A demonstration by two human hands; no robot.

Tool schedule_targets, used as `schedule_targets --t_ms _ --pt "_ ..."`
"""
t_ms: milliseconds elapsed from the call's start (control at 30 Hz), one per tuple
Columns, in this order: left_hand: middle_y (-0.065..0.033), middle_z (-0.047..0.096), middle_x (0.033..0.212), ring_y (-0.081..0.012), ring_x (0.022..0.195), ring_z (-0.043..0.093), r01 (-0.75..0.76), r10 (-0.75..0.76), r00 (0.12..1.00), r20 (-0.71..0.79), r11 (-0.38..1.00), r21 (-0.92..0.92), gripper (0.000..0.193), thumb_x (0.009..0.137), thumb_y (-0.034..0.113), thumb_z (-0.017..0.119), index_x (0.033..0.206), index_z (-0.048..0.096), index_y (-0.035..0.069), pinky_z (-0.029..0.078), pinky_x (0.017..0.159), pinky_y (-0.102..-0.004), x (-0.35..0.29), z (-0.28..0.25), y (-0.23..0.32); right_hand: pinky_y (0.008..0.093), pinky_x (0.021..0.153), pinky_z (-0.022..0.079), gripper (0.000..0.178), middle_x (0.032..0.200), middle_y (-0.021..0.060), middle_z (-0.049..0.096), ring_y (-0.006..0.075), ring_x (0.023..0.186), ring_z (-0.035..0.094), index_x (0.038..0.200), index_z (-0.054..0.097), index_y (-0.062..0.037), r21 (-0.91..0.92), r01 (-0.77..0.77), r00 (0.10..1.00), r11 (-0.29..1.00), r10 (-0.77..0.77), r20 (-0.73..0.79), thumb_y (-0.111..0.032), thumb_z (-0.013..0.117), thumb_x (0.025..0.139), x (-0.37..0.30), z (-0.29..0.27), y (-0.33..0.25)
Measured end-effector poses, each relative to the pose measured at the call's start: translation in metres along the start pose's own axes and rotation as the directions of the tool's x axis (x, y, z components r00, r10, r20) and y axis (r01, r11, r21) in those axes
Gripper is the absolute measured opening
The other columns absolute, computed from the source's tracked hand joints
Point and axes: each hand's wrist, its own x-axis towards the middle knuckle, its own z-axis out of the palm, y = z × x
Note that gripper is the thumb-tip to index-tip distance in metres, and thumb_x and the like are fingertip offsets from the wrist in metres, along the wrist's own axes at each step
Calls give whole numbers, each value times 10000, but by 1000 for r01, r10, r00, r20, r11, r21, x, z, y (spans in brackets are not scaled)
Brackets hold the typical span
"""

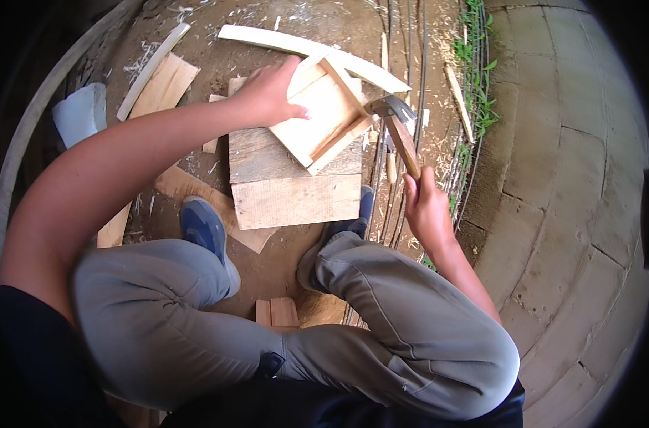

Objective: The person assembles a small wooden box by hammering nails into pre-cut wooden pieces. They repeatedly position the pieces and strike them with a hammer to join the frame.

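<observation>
A small square wooden box [324, 114] with low walls rests tilted on a low wooden block [296, 200] between my feet. My left hand [271, 93] grips the box by its left side, thumb inside and the other fingers partly hidden behind the wall. In my right hand [430, 210] is a claw hammer [403, 143], held by its wooden handle. Its metal head is at the right corner of the box; whether it touches the wood I cannot tell.
A long pale wood strip [317, 50] lies beyond the box. Boards [164, 82] and a white container [80, 114] are at the left. Thin metal rods [418, 71] run along the right, beside a brick wall [553, 178]. A chisel-like tool [391, 167] lies near the rods. Shavings litter the dirt.
</observation>
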Motion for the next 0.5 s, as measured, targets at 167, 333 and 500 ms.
schedule_targets --t_ms 167,333,500 --pt "-247 631 1191 -428 1173 601 19 -19 1000 -21 1000 1 699 748 320 891 1203 450 27 479 997 -510 2 0 5 437 415 476 175 618 194 626 289 516 684 1013 474 -5 174 36 969 984 8 -245 -139 584 1034 -1 -32 -20" --pt "-258 631 1182 -440 1185 588 -46 44 997 -64 999 -20 704 745 317 892 1205 447 25 458 1008 -523 1 2 1 509 431 489 229 593 232 620 392 532 673 1063 502 -6 26 -6 1000 1000 7 -27 -223 571 1042 2 -6 4" --pt "-268 656 1159 -458 1136 625 -47 45 998 -46 998 -30 710 751 316 892 1206 439 13 480 976 -533 -4 6 0 528 435 489 232 597 240 615 421 536 668 1030 480 -1 159 19 987 987 7 -160 -215 570 1040 -5 -11 -10"
